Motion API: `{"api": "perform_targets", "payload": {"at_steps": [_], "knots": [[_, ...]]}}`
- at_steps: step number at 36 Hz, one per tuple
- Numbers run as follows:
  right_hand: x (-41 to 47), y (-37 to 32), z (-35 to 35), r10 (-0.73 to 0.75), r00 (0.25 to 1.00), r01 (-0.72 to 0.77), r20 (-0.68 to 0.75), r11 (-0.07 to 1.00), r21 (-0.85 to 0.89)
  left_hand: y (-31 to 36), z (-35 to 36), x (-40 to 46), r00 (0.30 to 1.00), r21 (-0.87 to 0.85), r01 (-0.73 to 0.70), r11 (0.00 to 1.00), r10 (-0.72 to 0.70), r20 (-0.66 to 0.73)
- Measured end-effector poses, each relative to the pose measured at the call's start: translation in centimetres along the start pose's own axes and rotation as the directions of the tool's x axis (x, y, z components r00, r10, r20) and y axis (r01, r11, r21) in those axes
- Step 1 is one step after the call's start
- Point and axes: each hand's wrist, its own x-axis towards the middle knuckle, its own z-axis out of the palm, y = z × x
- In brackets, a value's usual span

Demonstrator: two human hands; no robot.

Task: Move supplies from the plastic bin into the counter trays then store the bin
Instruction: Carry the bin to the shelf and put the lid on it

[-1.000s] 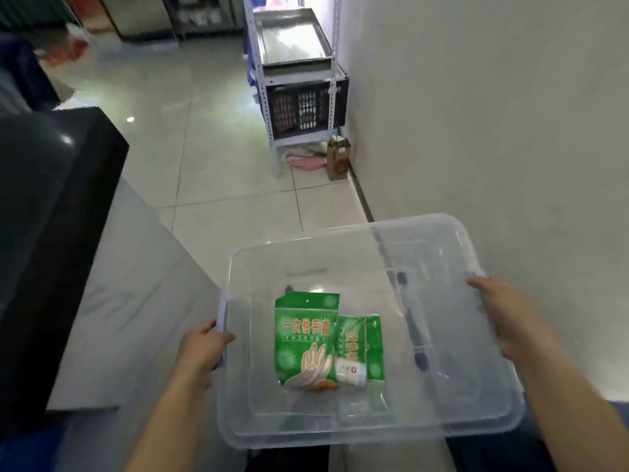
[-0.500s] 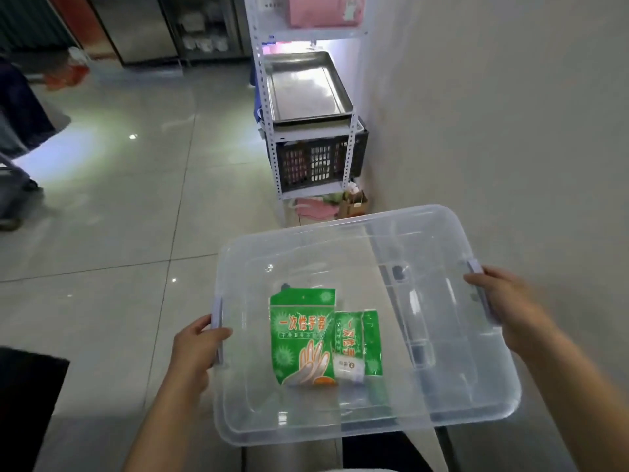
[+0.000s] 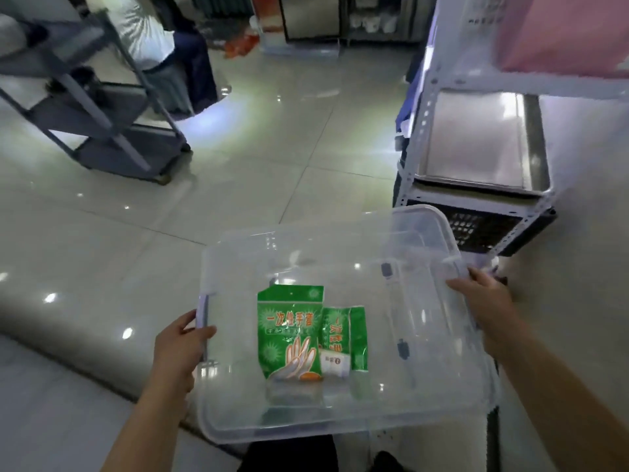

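I carry a clear plastic bin (image 3: pixel 439 396) in front of me, above the tiled floor. My left hand (image 3: pixel 178 349) grips its left handle and my right hand (image 3: pixel 483 301) grips its right handle. Inside lie a large green pack of disposable gloves (image 3: pixel 289 332), a smaller green pack (image 3: pixel 347 332) beside it, and a small white container (image 3: pixel 335 362) lying on the packs.
A white metal shelf rack (image 3: pixel 413 144) stands at the right, holding a steel tray (image 3: pixel 473 148) and a black crate (image 3: pixel 476 226) below. A grey cart (image 3: pixel 102 107) stands at the upper left, with a seated person (image 3: pixel 149 32) behind it. Glossy floor tiles lie between.
The view has swung left and forward while I carry the bin. The wall has left the view, the shelf rack is much closer, and the cart and person have appeared.
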Motion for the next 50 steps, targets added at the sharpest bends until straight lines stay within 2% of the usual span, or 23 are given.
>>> {"api": "perform_targets", "payload": {"at_steps": [2, 7, 11, 16, 24, 31, 37, 42, 45, 50], "knots": [[4.3, -2.7, 3.4, -0.005, 0.999, 0.007, 0.047, 0.999, -0.044, 1.8, 0.1, 3.5, 0.998, -0.041, 0.036, 0.999, -0.038, -0.058], [12.7, -8.1, 11.3, -0.035, 0.996, 0.044, 0.081, 0.993, -0.111, 5.7, 1.0, 12.6, 0.994, -0.153, 0.071, 0.986, -0.083, -0.073], [19.0, -13.5, 17.7, -0.057, 0.996, 0.066, 0.063, 0.987, -0.145, 10.1, 3.7, 22.0, 0.995, -0.194, 0.083, 0.978, -0.090, -0.031], [25.1, -20.4, 22.2, 0.012, 0.998, -0.016, -0.055, 0.998, -0.068, 18.0, 7.6, 31.3, 0.997, -0.193, 0.070, 0.979, -0.063, 0.040], [35.1, -28.8, 24.3, 0.023, 0.978, -0.001, -0.208, 0.995, 0.104, 33.1, 17.5, 44.0, 0.987, -0.068, -0.078, 0.995, 0.087, 0.134], [47.2, -32.5, 24.9, 0.078, 0.935, -0.014, -0.347, 0.983, 0.183, 45.5, 30.3, 54.7, 0.931, 0.018, -0.244, 0.970, 0.228, 0.284], [58.1, -34.5, 25.8, 0.181, 0.892, -0.054, -0.414, 0.953, 0.299, 55.5, 41.5, 62.7, 0.884, 0.161, -0.336, 0.928, 0.251, 0.395], [64.1, -36.9, 27.2, 0.261, 0.836, -0.084, -0.482, 0.930, 0.358, 63.0, 49.3, 67.7, 0.836, 0.258, -0.362, 0.896, 0.190, 0.514], [67.0, -38.2, 27.6, 0.318, 0.776, -0.120, -0.545, 0.922, 0.367, 66.5, 53.7, 70.5, 0.802, 0.292, -0.403, 0.867, 0.181, 0.570], [71.4, -39.0, 28.2, 0.378, 0.718, -0.154, -0.585, 0.905, 0.396, 70.3, 61.6, 75.1, 0.756, 0.330, -0.476, 0.815, 0.187, 0.627]]}}
